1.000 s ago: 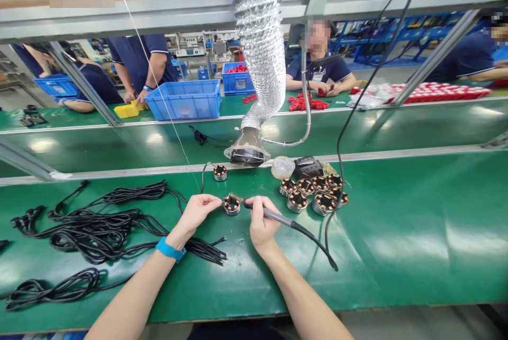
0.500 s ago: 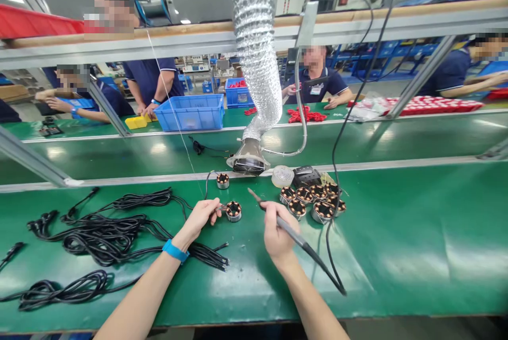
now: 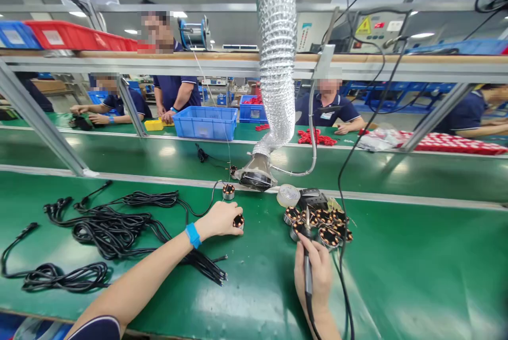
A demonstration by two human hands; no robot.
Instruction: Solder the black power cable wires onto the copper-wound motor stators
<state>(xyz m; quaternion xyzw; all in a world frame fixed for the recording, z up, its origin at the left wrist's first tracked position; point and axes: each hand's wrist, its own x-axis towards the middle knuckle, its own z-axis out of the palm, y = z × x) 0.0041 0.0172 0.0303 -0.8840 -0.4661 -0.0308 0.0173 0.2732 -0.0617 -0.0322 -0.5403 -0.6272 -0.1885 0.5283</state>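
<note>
My left hand (image 3: 221,218) is closed around a small motor stator (image 3: 238,221) with copper windings, on the green bench. Part of that stator is hidden by my fingers. A second stator (image 3: 228,192) stands just beyond, a black cable running to it. In my right hand (image 3: 315,268) is a soldering iron (image 3: 308,271), gripped like a pen with its tip pointing away from me. The iron's tip is over a cluster of several stators (image 3: 328,236) to the right. Thin solder wire (image 3: 215,98) hangs from a spool (image 3: 193,32) on the overhead rail.
Coiled black cables (image 3: 115,229) cover the bench's left side. A fume hood (image 3: 257,173) on a silver duct (image 3: 274,54) hangs at the centre back. Near the stators are a round clear container (image 3: 288,195) and a black holder (image 3: 313,198). Co-workers sit and stand across the line.
My right hand has moved right and nearer, bringing the iron over the stator cluster. My left hand has shifted right and closed over the stator. The camera view has tilted up.
</note>
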